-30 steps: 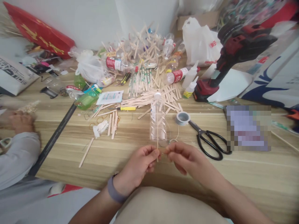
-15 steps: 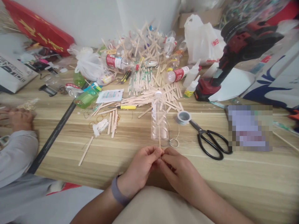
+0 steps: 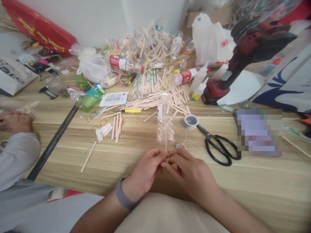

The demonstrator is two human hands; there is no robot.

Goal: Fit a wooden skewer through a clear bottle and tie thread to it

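Observation:
My left hand (image 3: 148,168) pinches the lower end of a thin wooden stick (image 3: 165,129) that points away from me. My right hand (image 3: 189,165) is closed beside it, fingertips at the same end of the stick. A small orange-brown strand, which looks like a rubber band (image 3: 168,152), shows between the fingertips; most of it is hidden. Behind the stick stands a clear plastic bottle (image 3: 161,123) with a white cap. A ring with a cord (image 3: 180,146) lies just beyond my right hand.
To the right are a tape roll (image 3: 190,122), black-handled scissors (image 3: 220,149) and a blurred-out phone (image 3: 259,132). Flat wooden sticks (image 3: 148,102), bottles and a power tool (image 3: 233,64) crowd the back. A yellow-handled tool (image 3: 132,111) lies mid-table. Another person's hand (image 3: 18,122) rests at left.
My right fingers have drawn slightly apart from the left ones, and the orange-brown strand shows more between them. The stick stays in my left hand.

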